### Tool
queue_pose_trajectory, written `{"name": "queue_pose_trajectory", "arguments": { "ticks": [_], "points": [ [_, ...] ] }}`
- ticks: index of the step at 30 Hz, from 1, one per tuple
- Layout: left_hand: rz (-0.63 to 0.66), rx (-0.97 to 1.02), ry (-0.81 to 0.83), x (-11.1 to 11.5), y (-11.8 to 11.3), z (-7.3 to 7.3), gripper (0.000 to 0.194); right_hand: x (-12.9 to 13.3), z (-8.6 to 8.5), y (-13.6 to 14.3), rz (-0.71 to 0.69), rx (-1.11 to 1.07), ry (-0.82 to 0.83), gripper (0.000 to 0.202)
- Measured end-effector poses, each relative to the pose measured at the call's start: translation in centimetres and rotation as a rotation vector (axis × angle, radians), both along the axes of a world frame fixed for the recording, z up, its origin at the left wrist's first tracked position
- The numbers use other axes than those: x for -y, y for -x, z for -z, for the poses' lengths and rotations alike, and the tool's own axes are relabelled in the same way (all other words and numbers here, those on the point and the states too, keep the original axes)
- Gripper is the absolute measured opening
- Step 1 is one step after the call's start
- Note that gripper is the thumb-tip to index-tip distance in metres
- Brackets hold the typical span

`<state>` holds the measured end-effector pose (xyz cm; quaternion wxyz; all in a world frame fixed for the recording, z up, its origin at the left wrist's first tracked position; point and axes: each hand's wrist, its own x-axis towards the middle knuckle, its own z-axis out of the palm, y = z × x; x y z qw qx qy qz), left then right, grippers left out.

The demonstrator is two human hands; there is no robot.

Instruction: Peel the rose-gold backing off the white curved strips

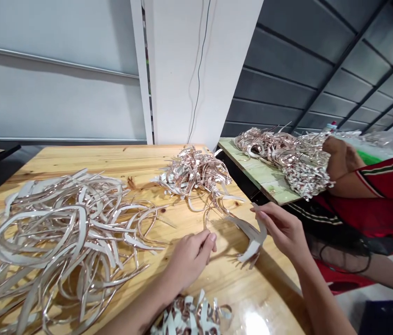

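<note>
My right hand (283, 228) pinches the end of a pale strip with a pale underside (261, 232), which hangs in a curve over the table's right edge area. My left hand (194, 253) is closed, thumb over the curled fingers. From its top a thin shiny rose-gold strip (206, 217) rises and bends towards the pile behind. Beyond both hands lies a tangled heap of rose-gold and white strips (196, 172). A bundle of short curled strips (189, 318) sits at the near edge, partly behind my left forearm.
A large loose tangle of strips (67, 232) covers the left of the wooden table (88, 156). At the right, past a gap, a second table (252, 172) bears more shiny strips (304, 163). A co-worker in a red sleeve (391, 181) works there. A white pillar (182, 70) stands behind.
</note>
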<state>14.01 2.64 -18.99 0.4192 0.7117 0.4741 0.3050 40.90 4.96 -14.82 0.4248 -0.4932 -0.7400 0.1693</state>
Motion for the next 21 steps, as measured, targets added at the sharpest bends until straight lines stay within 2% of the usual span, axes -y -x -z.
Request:
{"name": "queue_pose_trajectory", "arguments": {
  "ticks": [3,6,8,9,11,13,14,16,17,21],
  "points": [
    [0.121,0.123,0.039,0.1,0.4,-0.3,0.048,0.3,-0.2,3.2,-0.140,-0.078,-0.027,0.018],
    [0.262,0.244,0.119,0.2,0.9,-0.6,0.054,0.2,-0.6,6.9,-0.394,-0.056,-0.032,0.021],
    [0.276,0.291,0.174,0.2,1.2,-0.7,0.058,-0.1,-1.1,9.0,-0.500,-0.054,-0.042,0.025],
    [0.241,0.313,0.178,0.2,1.3,-0.6,0.059,-0.3,-1.3,9.9,-0.498,-0.070,-0.030,0.024],
    [0.057,0.372,0.102,0.3,1.4,-0.3,0.057,-0.6,-1.5,11.3,-0.396,-0.186,0.056,0.023],
    [-0.234,0.407,-0.076,0.4,1.5,0.1,0.050,-0.5,-1.2,12.4,-0.282,-0.382,0.234,0.029],
    [-0.372,0.403,-0.166,0.5,1.5,0.2,0.046,-0.3,-0.9,12.8,-0.260,-0.477,0.347,0.035],
    [-0.575,0.387,-0.286,0.6,1.6,0.3,0.041,0.6,0.1,13.4,-0.344,-0.543,0.578,0.045],
    [-0.635,0.383,-0.313,0.6,1.6,0.2,0.041,1.1,0.7,13.6,-0.393,-0.524,0.659,0.048],
    [-0.743,0.399,-0.333,0.5,1.4,-0.2,0.041,2.7,2.3,13.7,-0.551,-0.418,0.742,0.039]
  ]
}}
